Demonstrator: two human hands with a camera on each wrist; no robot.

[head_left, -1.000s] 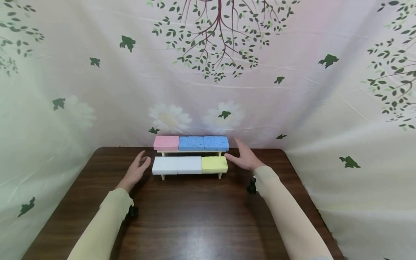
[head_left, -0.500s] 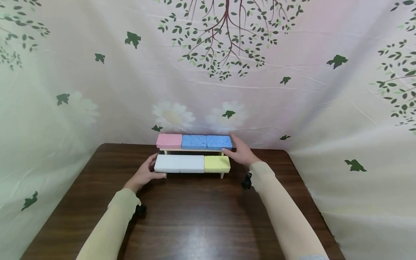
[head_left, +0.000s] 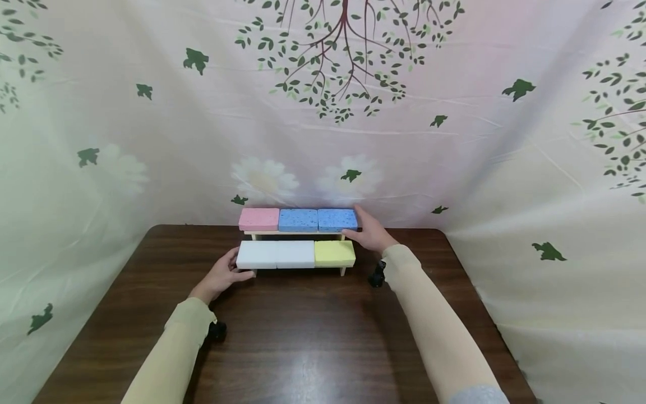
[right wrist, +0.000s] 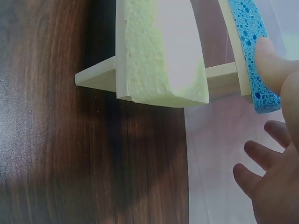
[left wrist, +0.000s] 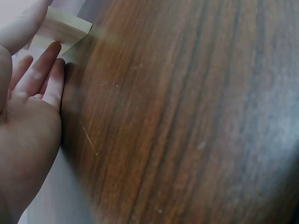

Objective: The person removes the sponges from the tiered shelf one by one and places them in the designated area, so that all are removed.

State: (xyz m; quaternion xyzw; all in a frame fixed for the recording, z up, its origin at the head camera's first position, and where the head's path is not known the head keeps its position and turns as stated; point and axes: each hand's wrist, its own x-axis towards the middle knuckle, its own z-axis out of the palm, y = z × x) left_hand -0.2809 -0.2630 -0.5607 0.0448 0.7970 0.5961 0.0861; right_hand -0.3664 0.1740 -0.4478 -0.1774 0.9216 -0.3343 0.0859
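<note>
Two narrow wooden racks carry sponge blocks on the table's far edge in the head view. On the rear rack (head_left: 282, 233) lie a pink sponge (head_left: 258, 219) and two blue sponges (head_left: 298, 220). Two white sponges (head_left: 295, 255) and a yellow sponge (head_left: 335, 254) cover the front one. My left hand (head_left: 222, 275) is at the front row's left end, thumb before the white sponge, fingers at its side; the left wrist view shows them loosely bent near a wooden leg (left wrist: 60, 28). My right hand (head_left: 372, 231) holds the rear row's right-hand blue sponge (right wrist: 252, 51), thumb on its front, index finger behind.
The dark wooden table (head_left: 303, 336) extends toward me. Close behind the racks hangs a pale curtain (head_left: 303, 151) printed with leaves and flowers, and it also runs along both sides.
A second ago both hands were apart from the rows. Both have closed in on the row ends, the left at the front row, the right at the blue sponge; the last half second shows little change.
</note>
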